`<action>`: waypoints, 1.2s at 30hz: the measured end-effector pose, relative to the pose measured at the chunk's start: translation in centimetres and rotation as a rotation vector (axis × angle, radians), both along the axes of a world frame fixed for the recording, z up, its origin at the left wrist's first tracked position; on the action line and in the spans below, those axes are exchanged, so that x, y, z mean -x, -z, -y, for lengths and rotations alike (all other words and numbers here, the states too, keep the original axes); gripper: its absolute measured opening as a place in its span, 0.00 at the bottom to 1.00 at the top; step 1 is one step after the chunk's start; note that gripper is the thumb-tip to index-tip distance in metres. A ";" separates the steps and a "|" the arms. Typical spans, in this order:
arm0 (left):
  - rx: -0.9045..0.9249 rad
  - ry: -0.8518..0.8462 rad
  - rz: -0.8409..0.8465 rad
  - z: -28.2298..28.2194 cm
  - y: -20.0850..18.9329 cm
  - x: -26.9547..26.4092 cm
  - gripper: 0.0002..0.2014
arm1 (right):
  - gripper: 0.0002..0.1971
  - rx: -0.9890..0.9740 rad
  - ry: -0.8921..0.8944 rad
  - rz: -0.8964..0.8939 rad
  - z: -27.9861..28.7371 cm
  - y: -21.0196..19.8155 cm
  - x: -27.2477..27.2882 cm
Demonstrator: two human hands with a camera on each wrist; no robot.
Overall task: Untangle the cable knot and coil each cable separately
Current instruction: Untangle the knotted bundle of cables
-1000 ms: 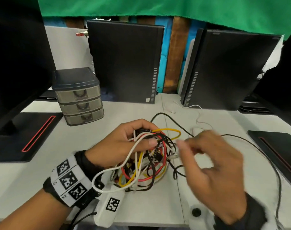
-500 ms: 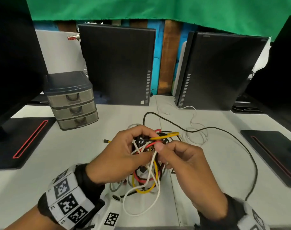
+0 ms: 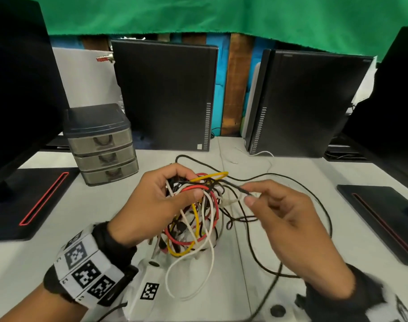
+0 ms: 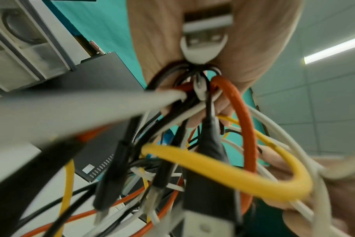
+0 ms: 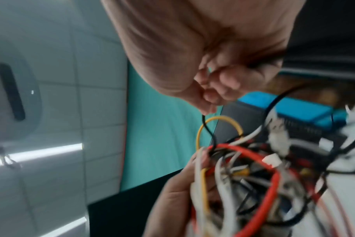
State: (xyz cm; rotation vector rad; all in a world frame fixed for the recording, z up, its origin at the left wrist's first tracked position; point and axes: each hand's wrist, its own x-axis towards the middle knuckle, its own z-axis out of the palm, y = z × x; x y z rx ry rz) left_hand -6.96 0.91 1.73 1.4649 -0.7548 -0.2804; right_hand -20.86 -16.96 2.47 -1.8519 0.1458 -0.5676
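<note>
cable knot point(image 3: 193, 212) in left hand point(image 3: 156, 201) fingers point(image 3: 189, 194)

White table point(image 3: 58, 252) w/ grey drawer unit point(image 3: 100, 145), two PC towers point(image 3: 165, 96), black cable point(image 3: 323, 205)

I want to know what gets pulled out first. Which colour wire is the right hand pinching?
The thin black cable. The right hand pinches it beside the tangle; the red, yellow and white ones stay bunched in the left hand.
</note>
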 end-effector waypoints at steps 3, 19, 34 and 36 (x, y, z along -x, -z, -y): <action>0.030 -0.001 -0.029 -0.3 -0.4 -0.1 0.09 | 0.16 0.218 0.055 0.077 0.6 0.9 -0.3; 0.053 0.037 -0.041 0.2 -0.3 0.7 0.10 | 0.09 0.981 0.101 0.089 0.6 3.0 -0.9; 0.054 0.005 -0.002 0.0 -0.4 0.6 0.15 | 0.10 0.405 -0.276 -0.008 -0.9 2.5 -0.3; 0.029 0.033 0.038 0.0 -0.3 0.8 0.16 | 0.12 0.370 -0.254 -0.031 -0.8 2.6 -0.5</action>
